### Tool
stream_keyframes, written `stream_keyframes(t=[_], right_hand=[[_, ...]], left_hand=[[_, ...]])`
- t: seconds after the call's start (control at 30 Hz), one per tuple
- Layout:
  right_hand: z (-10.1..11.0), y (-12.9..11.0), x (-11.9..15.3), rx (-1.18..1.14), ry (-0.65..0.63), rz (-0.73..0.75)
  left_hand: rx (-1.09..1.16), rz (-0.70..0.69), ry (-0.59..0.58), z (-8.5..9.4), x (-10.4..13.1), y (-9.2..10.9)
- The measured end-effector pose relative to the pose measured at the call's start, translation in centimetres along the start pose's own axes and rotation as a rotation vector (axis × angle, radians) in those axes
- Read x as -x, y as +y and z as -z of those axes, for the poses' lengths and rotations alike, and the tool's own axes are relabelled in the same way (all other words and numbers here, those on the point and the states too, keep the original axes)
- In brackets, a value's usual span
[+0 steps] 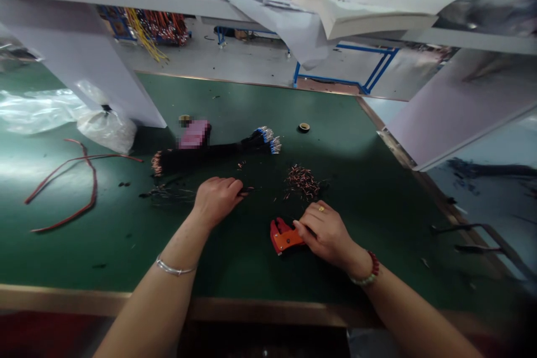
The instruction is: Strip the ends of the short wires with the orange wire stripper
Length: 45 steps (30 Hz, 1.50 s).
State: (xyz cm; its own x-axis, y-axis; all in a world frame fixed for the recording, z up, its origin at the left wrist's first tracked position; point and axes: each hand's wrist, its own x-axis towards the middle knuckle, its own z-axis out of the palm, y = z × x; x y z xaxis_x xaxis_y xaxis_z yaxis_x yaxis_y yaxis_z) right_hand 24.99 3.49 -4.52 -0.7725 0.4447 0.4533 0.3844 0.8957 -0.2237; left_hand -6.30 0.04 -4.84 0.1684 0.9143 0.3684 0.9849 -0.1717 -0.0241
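Observation:
My left hand [220,198] is closed around thin dark wires, with a short end poking out past its fingertips; more thin wires [172,194] trail on the table to its left. My right hand [325,232] grips a red and orange wire stripper [286,236], whose jaws point left. Beyond the hands lies a thick black wire bundle [210,158], copper ends at its left and blue and silver terminals at its right. A pile of small copper-coloured scraps [302,182] sits just beyond my right hand.
On the green table [235,274] are a roll of tape [304,127], a pink blurred object [195,134], red wires [94,179] and a knotted plastic bag [107,128]. A white shelf [201,5] with papers [377,5] spans the far side between two panels.

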Motion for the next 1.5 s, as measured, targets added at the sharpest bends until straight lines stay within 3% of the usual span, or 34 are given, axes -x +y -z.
stream_keyframes(t=[0.4,0.53,0.63,0.7,0.8,0.97,1.2,1.33,1.5], right_hand=[[0.0,-1.0,-0.5,-0.089,-0.140,0.106],[0.8,-0.3,-0.2,-0.266,-0.133,0.015],[2.1,0.7,0.2,-0.603,-0.127,-0.157],[3.1,1.4,0.5,-0.861,-0.073,-0.270],[4.3,2.2,0.5,-1.156,0.111,-0.343],[5.9,3.1,-0.1,-1.288,0.410,-0.413],[6.8,3.0,0.1,-1.726,0.430,-0.379],[7.3,2.4,0.2,-1.773,0.429,-0.366],[8.7,2.6,1.7,-1.694,0.657,-0.469]], left_hand=[[-0.048,0.287,-0.212,-1.5,-0.2,-1.9],[-0.083,0.384,-0.261,-1.8,0.0,-3.0],[-0.097,0.438,-0.289,-2.0,0.2,-3.8],[-0.110,0.482,-0.293,-2.0,0.3,-4.2],[-0.123,0.527,-0.291,-1.9,0.4,-4.7],[-0.130,0.582,-0.269,-1.9,0.5,-4.8],[-0.140,0.682,-0.294,-2.3,0.0,-4.6],[-0.129,0.700,-0.304,-2.2,-0.2,-4.2],[-0.098,0.685,-0.265,-2.5,-0.3,-3.8]])
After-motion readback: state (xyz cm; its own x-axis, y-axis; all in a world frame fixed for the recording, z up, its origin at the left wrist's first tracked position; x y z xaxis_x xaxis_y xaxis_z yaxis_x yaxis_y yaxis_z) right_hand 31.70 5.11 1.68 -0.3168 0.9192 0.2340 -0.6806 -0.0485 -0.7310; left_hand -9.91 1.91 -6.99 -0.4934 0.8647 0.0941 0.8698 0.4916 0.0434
